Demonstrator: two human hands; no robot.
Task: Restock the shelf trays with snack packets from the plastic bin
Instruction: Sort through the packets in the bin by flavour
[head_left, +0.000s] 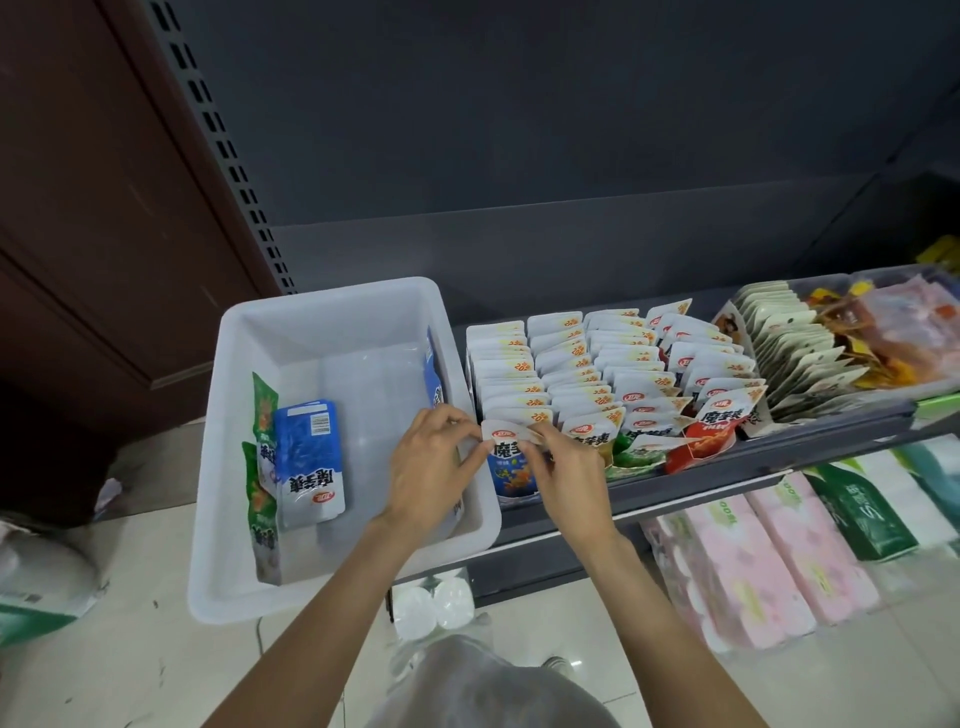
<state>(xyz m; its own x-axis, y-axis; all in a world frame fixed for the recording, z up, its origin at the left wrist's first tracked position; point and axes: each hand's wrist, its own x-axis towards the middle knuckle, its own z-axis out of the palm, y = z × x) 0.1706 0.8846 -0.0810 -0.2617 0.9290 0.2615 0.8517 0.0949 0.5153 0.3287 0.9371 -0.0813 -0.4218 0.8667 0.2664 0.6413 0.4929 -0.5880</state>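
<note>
A translucent white plastic bin (332, 299) stands left of the shelf. Inside it lie a blue snack packet (310, 462), green packets (262, 415) against its left wall and another blue packet (434, 374) against its right wall. On the shelf, a tray (769, 451) holds rows of upright white-topped packets (566, 374). Both hands meet at the front of the leftmost row. My left hand (431, 467) and my right hand (563, 475) pinch the top of a blue packet (511, 467) standing at the row's front.
A second tray (883, 384) to the right holds beige and orange packets. Below the shelf lie pink tissue packs (769, 561), green packs (872, 514) and white rolls (434, 605). A brown door (104, 208) stands at left; the floor is tiled.
</note>
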